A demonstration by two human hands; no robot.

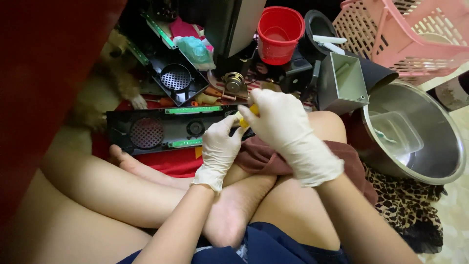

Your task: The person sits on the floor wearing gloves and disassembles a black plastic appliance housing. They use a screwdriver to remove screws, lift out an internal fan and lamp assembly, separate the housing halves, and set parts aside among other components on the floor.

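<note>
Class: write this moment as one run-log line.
left hand: steadies yellow-handled tool | right hand: grips tool | under hands: black speaker panel | beside: steel bowl

A round red plastic bucket (279, 34) stood behind the shiny steel basin (430, 151); a pink plastic lattice basket (391, 34) sat just above that basin.

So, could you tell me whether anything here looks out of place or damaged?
Yes: the long black panel lies stripped open, green boards exposed. A second black panel leans askew behind it, with loose parts between. Both gloved hands, left and right, grip a yellow-handled tool.
</note>
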